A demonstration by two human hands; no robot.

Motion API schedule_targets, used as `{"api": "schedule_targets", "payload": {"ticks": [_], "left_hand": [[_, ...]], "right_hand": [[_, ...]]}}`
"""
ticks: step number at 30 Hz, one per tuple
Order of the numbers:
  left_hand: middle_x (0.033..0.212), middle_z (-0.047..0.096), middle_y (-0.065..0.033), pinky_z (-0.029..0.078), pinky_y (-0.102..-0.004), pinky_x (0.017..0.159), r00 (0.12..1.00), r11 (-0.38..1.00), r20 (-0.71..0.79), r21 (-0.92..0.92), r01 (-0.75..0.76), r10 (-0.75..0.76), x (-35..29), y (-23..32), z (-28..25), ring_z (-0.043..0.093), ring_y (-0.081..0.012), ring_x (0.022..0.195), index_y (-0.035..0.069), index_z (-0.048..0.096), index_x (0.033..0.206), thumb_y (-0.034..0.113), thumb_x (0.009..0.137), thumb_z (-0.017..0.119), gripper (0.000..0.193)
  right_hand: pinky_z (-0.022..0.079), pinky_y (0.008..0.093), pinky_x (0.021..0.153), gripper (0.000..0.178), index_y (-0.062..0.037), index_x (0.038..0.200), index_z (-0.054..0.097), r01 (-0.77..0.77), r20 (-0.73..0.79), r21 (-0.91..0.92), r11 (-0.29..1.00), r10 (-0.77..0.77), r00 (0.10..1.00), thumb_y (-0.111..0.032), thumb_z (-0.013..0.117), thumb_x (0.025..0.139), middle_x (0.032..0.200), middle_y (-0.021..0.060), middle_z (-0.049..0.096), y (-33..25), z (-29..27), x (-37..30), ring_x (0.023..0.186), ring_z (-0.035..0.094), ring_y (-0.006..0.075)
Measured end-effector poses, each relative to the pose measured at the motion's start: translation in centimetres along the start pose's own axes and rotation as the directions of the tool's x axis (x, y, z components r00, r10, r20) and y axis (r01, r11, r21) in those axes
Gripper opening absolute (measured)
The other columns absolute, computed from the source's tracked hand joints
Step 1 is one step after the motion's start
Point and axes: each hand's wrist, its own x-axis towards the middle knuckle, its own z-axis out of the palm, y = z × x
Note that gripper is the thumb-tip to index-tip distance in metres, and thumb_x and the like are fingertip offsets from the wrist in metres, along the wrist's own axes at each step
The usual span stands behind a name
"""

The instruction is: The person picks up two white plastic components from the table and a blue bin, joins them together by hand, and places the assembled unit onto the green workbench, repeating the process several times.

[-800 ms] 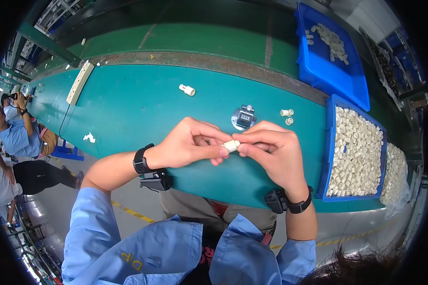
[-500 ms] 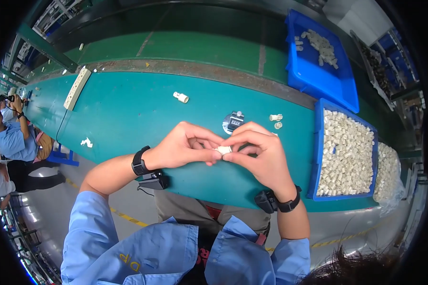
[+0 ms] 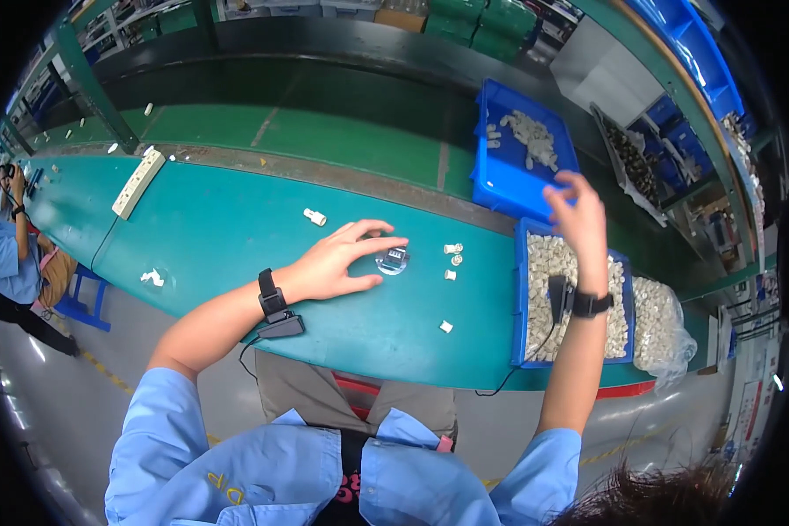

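Note:
My left hand [image 3: 331, 265] lies low over the green tabletop with its fingers apart, holding nothing. Its index fingertip rests on a small dark counter [image 3: 396, 256] with a round clear base. My right hand [image 3: 579, 215] is raised at the right, in front of the near end of a blue bin [image 3: 522, 203]. The fingers are spread and I see nothing in them. A scatter of white plastic fittings [image 3: 452, 250] lies right of the counter, one fitting [image 3: 446, 327] closer to me. Another white fitting [image 3: 316, 216] lies beyond my left hand.
A blue tray [image 3: 521, 302] heaped with small white parts stands under my right forearm, a clear bag [image 3: 662, 329] of more beside it. White pieces [image 3: 535, 140] lie inside the far bin. A power strip [image 3: 138, 184] crosses the table at left. Another person [image 3: 13, 254] is at far left.
My hands have parted from the white piece they held together. The left moved onto the counter; the right swung away to the blue bin. The whole view has shifted.

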Motion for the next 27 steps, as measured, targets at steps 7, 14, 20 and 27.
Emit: {"api": "schedule_targets", "payload": {"ticks": [7,14,20,27], "left_hand": [[0.151,0.049,-0.0136,0.047,-0.0446,0.113,0.994,0.995,0.056,-0.026,0.092,-0.090,-0.5,-0.7,-0.1,0.051,-0.0339,0.137,0.022,0.055,0.153,0.013,0.085,0.076,0.072],[0.146,0.053,-0.0125,0.050,-0.0428,0.107,0.995,0.985,-0.038,-0.144,0.091,-0.097,0.0,0.5,-4.6,0.051,-0.0326,0.135,0.019,0.062,0.146,0.011,0.079,0.082,0.070],[0.124,0.067,-0.0073,0.056,-0.0355,0.095,0.986,0.974,-0.005,0.158,0.164,-0.165,-2.8,-7.3,-9.1,0.065,-0.0245,0.112,0.013,0.070,0.130,0.009,0.079,0.084,0.053],[0.105,0.072,-0.0073,0.060,-0.0295,0.079,0.947,0.908,0.092,-0.270,0.320,-0.307,-1.3,-4.9,-7.2,0.070,-0.0152,0.089,0.005,0.071,0.121,0.005,0.087,0.081,0.036]], "right_hand": [[0.055,0.0350,0.067,0.027,-0.0076,0.106,0.075,0.162,0.548,-0.010,0.987,-0.130,0.826,-0.021,0.082,0.084,0.087,0.0093,0.072,-5.3,3.8,-13.6,0.072,0.070,0.0222],[0.056,0.0333,0.067,0.023,-0.0060,0.104,0.074,0.207,0.523,0.128,0.970,-0.244,0.816,-0.007,0.081,0.083,0.092,0.0079,0.069,-3.6,7.4,-18.6,0.073,0.070,0.0210],[0.057,0.0270,0.072,0.020,-0.0009,0.107,0.072,-0.085,0.554,0.359,0.930,-0.139,0.821,0.000,0.078,0.087,0.098,0.0078,0.071,-8.2,6.7,-13.9,0.086,0.072,0.0146],[0.062,0.0280,0.082,0.021,0.0058,0.114,0.072,-0.180,0.372,0.797,0.577,-0.235,0.898,0.005,0.073,0.093,0.112,0.0141,0.074,-8.1,9.9,-10.8,0.090,0.073,0.0149]]}}
